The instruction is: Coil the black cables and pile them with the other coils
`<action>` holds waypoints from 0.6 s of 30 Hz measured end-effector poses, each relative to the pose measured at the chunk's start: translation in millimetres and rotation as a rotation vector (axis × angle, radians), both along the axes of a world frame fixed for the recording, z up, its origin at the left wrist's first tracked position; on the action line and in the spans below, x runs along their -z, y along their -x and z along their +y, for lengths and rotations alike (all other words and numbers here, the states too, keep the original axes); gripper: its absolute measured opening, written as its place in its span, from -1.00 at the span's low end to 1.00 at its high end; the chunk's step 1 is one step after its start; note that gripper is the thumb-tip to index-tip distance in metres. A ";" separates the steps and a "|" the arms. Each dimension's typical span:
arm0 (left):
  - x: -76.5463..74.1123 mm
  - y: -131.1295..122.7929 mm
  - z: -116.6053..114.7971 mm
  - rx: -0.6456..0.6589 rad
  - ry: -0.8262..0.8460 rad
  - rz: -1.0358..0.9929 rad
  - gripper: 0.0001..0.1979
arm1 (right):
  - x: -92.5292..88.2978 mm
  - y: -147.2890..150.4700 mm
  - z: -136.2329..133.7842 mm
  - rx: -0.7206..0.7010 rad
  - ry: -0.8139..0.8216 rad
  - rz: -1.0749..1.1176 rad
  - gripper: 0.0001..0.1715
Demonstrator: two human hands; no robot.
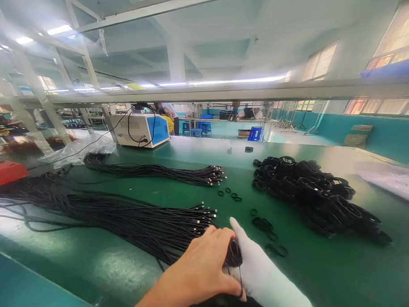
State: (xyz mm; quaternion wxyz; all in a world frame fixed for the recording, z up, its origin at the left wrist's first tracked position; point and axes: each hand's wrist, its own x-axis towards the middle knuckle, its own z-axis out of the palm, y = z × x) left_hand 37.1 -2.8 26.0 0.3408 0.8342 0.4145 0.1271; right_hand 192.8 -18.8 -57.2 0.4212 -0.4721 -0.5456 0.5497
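Note:
My bare left hand (205, 265) is closed around a coiled black cable (233, 253) low in the view. My right hand (262, 272), in a white glove, presses against the same coil from the right, with one finger stretched up. Just left of the hands lies a long bundle of straight black cables (133, 216) with metal-tipped ends. A second such bundle (158, 171) lies farther back. To the right sits a heap of coiled black cables (313, 194).
Small black rubber bands (265, 225) are scattered on the green table (179, 194) between the bundles and the heap. A white and blue machine (139, 129) stands at the back, a red box (5, 171) at the far left, and clear plastic sheeting (77, 151) nearby.

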 end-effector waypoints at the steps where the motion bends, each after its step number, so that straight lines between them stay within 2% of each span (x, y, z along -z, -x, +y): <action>1: -0.1 -1.0 3.0 0.005 -0.038 0.049 -0.44 | 0.9 0.6 0.0 0.035 -0.033 -0.045 -0.03; 2: -0.7 -0.8 7.7 0.025 -0.045 0.090 -0.48 | -1.1 1.1 -0.6 0.070 -0.065 -0.100 -0.06; 4: -2.5 2.3 20.1 0.113 0.068 0.116 -0.63 | -12.4 2.0 -3.4 0.120 -0.123 -0.231 -0.17; 6: -2.8 5.8 31.2 0.198 0.224 0.062 -0.83 | -29.1 2.5 -7.5 0.159 -0.157 -0.365 -0.41; 8: 0.4 6.4 35.6 0.187 0.248 -0.009 -0.78 | -44.5 1.3 -11.9 0.182 -0.213 -0.411 -0.69; 9: 3.5 5.3 34.9 0.149 0.216 -0.021 -0.74 | -49.8 -0.3 -14.1 0.144 -0.208 -0.333 -0.74; 11: 10.6 2.3 29.5 0.092 0.153 0.007 -0.74 | -54.0 -5.8 -17.6 -0.051 -0.116 -0.004 -0.63; 13: 15.2 1.0 22.6 0.079 0.214 0.009 -0.78 | -51.4 -13.0 -19.7 -0.266 0.005 0.383 -0.48; 14: 15.2 1.5 19.7 0.070 0.290 -0.036 -0.81 | -48.8 -16.5 -20.1 -0.322 0.032 0.527 -0.45; 16: 10.8 4.1 15.5 0.018 0.468 -0.249 -0.88 | -43.8 -21.4 -19.8 -0.357 0.016 0.677 -0.43; 18: 3.2 5.7 12.3 -0.065 0.584 -0.515 -0.86 | -40.5 -22.7 -18.9 -0.382 0.004 0.698 -0.42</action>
